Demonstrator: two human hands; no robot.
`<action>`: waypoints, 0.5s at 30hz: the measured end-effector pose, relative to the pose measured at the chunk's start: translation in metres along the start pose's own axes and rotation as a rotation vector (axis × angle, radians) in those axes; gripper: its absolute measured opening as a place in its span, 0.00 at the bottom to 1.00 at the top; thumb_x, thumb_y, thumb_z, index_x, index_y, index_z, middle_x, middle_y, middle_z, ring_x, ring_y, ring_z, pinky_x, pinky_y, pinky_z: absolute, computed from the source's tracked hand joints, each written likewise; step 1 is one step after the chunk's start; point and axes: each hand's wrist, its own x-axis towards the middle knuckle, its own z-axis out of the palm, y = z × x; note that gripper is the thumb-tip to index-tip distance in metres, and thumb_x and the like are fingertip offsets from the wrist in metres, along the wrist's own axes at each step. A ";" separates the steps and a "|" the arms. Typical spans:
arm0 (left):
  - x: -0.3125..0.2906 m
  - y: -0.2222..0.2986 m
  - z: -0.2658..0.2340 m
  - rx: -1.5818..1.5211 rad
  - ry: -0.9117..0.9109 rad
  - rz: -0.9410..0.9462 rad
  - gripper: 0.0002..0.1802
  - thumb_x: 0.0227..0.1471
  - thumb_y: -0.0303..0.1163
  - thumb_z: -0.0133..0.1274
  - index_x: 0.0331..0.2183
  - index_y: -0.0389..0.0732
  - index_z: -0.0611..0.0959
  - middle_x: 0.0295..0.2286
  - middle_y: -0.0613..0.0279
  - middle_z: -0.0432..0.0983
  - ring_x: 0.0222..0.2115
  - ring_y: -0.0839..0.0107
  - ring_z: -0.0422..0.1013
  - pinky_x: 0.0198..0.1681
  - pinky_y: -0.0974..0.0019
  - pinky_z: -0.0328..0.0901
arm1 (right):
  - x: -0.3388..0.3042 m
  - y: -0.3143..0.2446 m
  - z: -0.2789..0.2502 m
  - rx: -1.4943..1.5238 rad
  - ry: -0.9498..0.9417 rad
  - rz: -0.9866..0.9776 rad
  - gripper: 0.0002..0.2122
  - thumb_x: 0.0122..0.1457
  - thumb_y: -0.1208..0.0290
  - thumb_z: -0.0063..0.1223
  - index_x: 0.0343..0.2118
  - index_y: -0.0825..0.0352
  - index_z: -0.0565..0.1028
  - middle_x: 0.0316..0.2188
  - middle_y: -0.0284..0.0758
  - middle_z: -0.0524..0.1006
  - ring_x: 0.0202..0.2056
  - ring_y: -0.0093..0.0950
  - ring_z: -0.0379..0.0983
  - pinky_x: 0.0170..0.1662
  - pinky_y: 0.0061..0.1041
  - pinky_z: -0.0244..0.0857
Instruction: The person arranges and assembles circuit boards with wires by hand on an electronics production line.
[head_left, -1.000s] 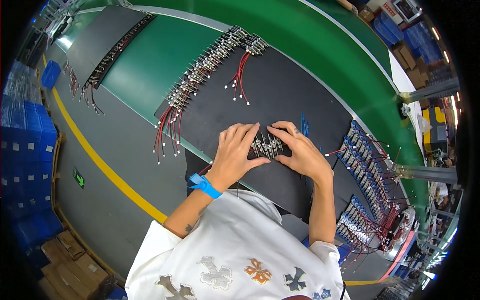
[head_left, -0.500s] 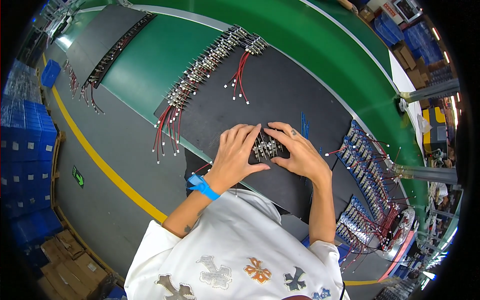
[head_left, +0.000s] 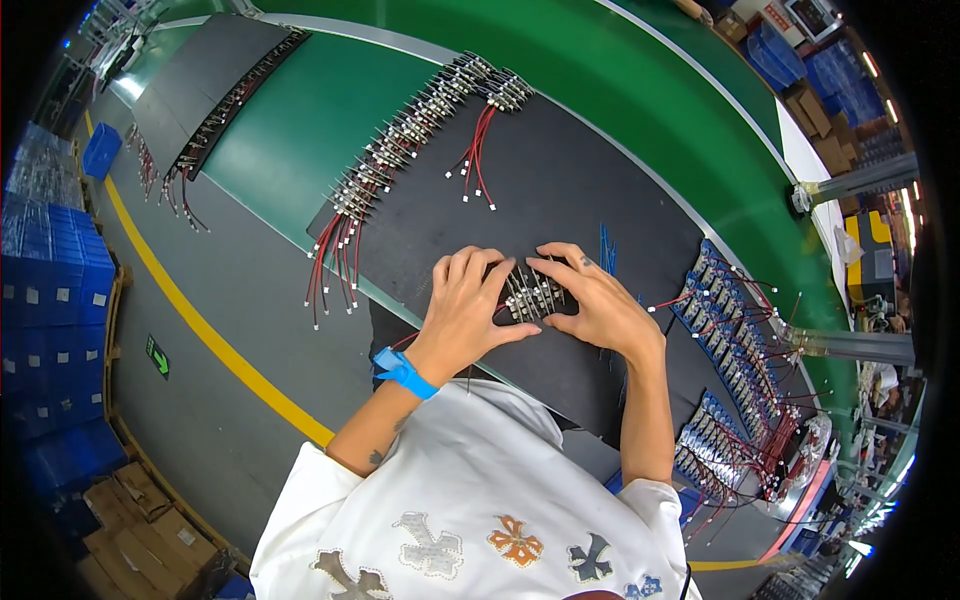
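A short row of small circuit boards (head_left: 532, 295) stands on edge on the black mat, packed close together with pale connectors showing. My left hand (head_left: 465, 302) curves round the row's left end, fingers at the far side and thumb at the near side. Around the right end, my right hand (head_left: 598, 308) holds it the same way with bent fingers and thumb. A red wire runs out under my left hand toward the wrist, which wears a blue strap (head_left: 405, 373). The fingers partly cover the boards.
Beyond my left hand lies a long row of boards (head_left: 405, 135) with red wires, beside a smaller wired group (head_left: 508, 92). Blue-edged boards (head_left: 735, 335) fill the right side. Thin blue strips (head_left: 608, 250) lie past my right hand. The black mat (head_left: 560, 170) covers the green bench.
My left fingers have drawn slightly to the left, so more of the boards shows between my hands. The right hand has hardly moved.
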 end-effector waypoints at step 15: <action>-0.016 0.008 -0.016 0.057 0.000 -0.117 0.56 0.28 0.55 0.67 0.53 0.30 0.65 0.52 0.49 0.60 0.52 0.53 0.58 0.55 0.52 0.52 | -0.020 -0.001 0.015 0.218 0.291 0.145 0.28 0.48 0.74 0.63 0.53 0.72 0.67 0.46 0.43 0.70 0.38 0.36 0.72 0.40 0.30 0.69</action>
